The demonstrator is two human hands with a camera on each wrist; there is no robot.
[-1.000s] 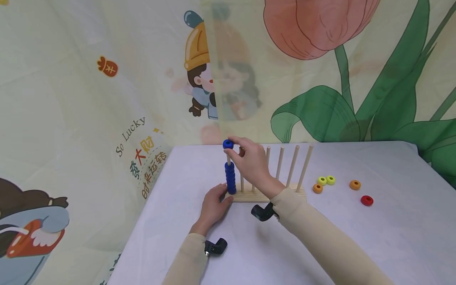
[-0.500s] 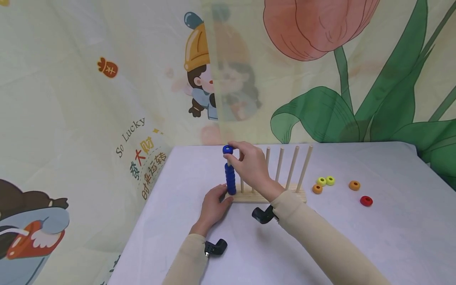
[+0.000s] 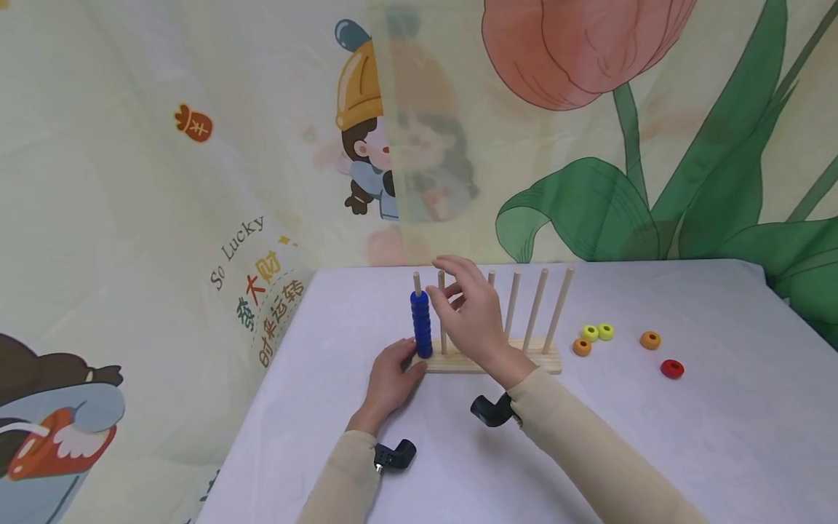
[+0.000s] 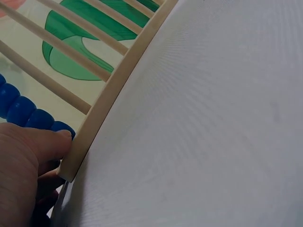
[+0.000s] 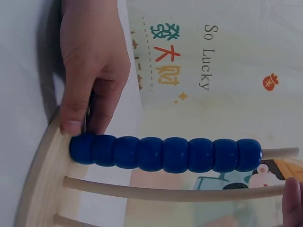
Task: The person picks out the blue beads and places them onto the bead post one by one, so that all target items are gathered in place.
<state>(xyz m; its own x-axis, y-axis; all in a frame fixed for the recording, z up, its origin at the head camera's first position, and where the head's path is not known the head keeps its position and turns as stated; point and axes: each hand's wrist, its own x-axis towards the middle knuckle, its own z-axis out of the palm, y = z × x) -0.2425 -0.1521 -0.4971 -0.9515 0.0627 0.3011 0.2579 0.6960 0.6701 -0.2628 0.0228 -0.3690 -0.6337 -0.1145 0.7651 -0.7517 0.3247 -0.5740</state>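
Note:
A wooden peg rack [image 3: 452,364] with a row of upright pegs stands on the table. Its leftmost peg carries a stack of several blue beads [image 3: 422,325], and the bare peg tip [image 5: 284,152] sticks out above them. My left hand [image 3: 390,378] grips the left end of the base, thumb [image 4: 52,143] on the front beside the lowest bead. Just right of the stack's top, my right hand [image 3: 473,320] is raised in front of the pegs, fingers parted and holding nothing. It hides parts of the middle pegs.
Right of the rack lie two yellow beads [image 3: 605,332], one orange bead [image 3: 582,347] close to them, another orange bead [image 3: 650,340] and a red bead [image 3: 671,369]. A printed cloth [image 3: 589,131] hangs behind the white-covered table [image 3: 733,437].
The blue bead pinched by my right hand has dropped onto the stack, which is now taller. My right fingers have let go and moved slightly right. The left hand has stayed put.

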